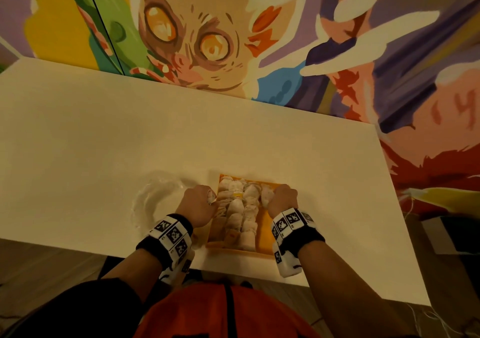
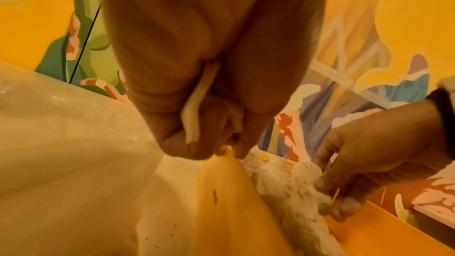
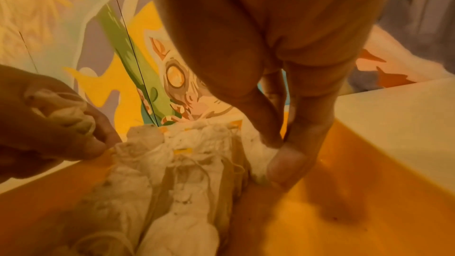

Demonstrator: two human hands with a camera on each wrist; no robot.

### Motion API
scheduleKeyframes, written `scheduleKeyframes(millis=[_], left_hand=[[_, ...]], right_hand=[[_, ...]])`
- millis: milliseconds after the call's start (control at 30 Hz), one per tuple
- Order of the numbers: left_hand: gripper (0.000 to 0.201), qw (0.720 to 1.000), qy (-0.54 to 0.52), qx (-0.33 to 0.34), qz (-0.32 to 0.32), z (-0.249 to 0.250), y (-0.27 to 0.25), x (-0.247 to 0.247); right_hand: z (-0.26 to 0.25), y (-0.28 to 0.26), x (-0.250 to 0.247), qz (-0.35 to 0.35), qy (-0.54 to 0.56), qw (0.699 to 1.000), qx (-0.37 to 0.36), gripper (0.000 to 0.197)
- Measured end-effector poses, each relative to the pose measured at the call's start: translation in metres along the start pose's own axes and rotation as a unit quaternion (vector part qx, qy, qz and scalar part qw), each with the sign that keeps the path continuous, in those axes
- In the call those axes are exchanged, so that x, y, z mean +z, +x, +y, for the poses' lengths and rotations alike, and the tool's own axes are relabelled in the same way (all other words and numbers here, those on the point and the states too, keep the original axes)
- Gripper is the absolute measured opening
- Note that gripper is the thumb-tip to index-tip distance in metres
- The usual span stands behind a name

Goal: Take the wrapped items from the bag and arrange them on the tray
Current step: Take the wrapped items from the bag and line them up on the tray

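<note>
both my hands are down over the orange tray (image 1: 265, 227), which sits near the front edge of the white table (image 1: 104, 143). my left hand (image 1: 198, 205) hovers at the tray's left rim with the fingers curled in; from the right wrist view i can see a small wrapped item (image 3: 61, 108) bunched inside that fist, and the fingertips (image 3: 98, 146) touch the nearest bundle in the tray. my right hand (image 1: 281, 198) reaches down on the tray's right side, thumb and forefinger pinching the end of another wrapped item (image 2: 307, 178) that lies against the pile.

the wrapped items (image 1: 241, 213) already set down lie in rows along the tray, pale cloth-like bundles tied with string, filling its left and middle part; the right strip of the tray floor shows bare orange. the clear plastic bag (image 1: 155, 200) lies crumpled on the table just left of the tray, beside my left wrist.

behind the table stands a wall with a bright painted mural (image 1: 194, 39) of a wide-eyed creature.
</note>
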State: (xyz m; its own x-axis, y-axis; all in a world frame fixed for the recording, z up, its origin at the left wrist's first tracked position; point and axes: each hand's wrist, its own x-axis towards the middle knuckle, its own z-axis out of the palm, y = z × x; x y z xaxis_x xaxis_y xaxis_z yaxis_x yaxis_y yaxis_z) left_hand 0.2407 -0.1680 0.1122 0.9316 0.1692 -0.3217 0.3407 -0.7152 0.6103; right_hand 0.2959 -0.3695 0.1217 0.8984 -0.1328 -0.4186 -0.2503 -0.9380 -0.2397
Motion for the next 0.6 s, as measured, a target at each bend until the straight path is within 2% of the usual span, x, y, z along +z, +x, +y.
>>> scheduleKeyframes(millis=[133, 267, 433, 600], left_hand=[[0.021, 1.000, 0.024, 0.007, -0.007, -0.001, 0.001, 0.001], [0.019, 0.999, 0.039, 0.022, -0.010, -0.002, 0.000, 0.002], [0.020, 0.999, 0.045, 0.027, -0.008, -0.002, -0.001, 0.002], [0.019, 0.999, 0.044, 0.026, -0.009, 0.001, -0.002, 0.000]], right_hand=[[-0.003, 0.005, 0.002, -0.017, -0.037, 0.999, 0.005, 0.050], [-0.012, 0.009, -0.002, -0.025, -0.044, 0.999, 0.001, 0.037], [-0.016, 0.017, 0.002, -0.039, -0.029, 0.998, 0.036, 0.029], [-0.019, 0.017, 0.002, -0.054, -0.015, 0.998, 0.034, 0.022]])
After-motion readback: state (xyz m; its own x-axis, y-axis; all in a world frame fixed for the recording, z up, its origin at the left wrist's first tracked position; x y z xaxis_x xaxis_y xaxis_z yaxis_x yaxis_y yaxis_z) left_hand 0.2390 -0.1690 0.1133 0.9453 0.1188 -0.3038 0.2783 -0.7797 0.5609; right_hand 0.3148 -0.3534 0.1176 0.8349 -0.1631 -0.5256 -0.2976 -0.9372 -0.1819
